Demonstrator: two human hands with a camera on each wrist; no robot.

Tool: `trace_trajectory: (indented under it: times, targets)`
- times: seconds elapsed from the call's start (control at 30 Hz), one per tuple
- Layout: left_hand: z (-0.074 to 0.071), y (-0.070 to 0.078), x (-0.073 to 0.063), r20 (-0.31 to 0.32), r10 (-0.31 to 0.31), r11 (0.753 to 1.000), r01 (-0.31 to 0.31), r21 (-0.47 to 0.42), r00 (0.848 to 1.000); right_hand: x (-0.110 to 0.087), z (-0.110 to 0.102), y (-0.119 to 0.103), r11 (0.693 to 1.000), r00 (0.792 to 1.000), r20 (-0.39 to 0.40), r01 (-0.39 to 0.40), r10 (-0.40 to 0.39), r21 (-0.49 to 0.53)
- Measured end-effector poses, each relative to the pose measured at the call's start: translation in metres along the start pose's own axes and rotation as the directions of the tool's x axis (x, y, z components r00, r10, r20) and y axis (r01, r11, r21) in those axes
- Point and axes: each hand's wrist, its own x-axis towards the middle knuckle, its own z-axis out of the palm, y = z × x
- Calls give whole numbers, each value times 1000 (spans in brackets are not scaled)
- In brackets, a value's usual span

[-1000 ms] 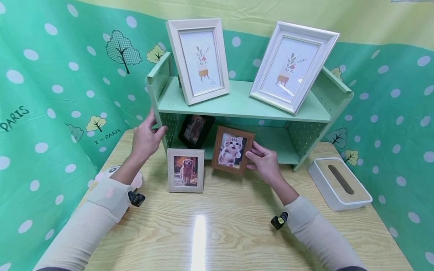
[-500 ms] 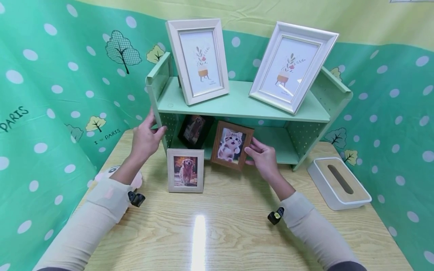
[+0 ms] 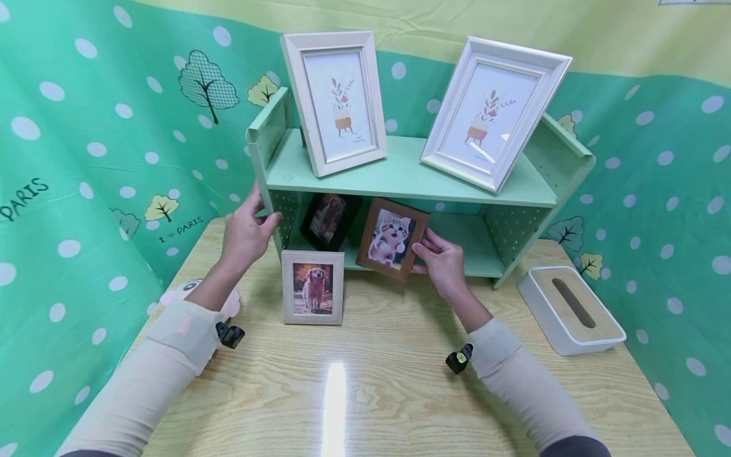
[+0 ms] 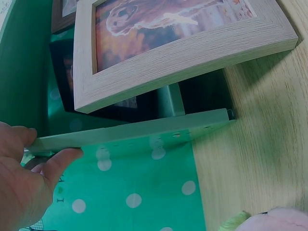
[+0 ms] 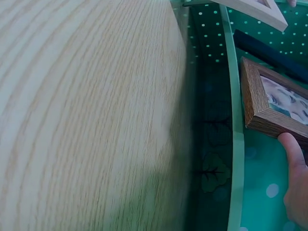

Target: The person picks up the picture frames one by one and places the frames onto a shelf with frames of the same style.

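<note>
My right hand [image 3: 444, 259] holds a brown wooden picture frame [image 3: 370, 230] with a kitten photo by its right edge. The frame leans tilted at the front of the green shelf's [image 3: 411, 166] lower compartment; in the right wrist view, the thumb lies along the frame's [image 5: 255, 98] border. My left hand [image 3: 247, 233] grips the shelf's left side panel, thumb and fingers on either side of its edge [image 4: 144, 126] in the left wrist view. Inside the lower compartment, at the left, stands a black picture frame [image 3: 330, 222]. Before it on the table is a pale wooden frame [image 3: 313, 320] with a dog photo.
Two larger white frames with plant prints stand on the upper shelf, one left [image 3: 337, 105] and one right [image 3: 495, 111]. A white tissue box [image 3: 571, 311] with a wooden lid sits at the right. A pink plush toy [image 3: 231, 304] is partly hidden behind my left forearm.
My right hand has moved the brown kitten frame up and back into the front of the lower compartment, tilting it more. My left hand has stayed at the side panel.
</note>
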Motion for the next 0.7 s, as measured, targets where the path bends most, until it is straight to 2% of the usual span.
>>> trace_trajectory:
  times: [0.7]
  targets:
    - [0, 0, -1, -2, 7, 1000, -7, 6, 1000, 10, 13, 6, 998, 997, -74, -2, 6, 56]
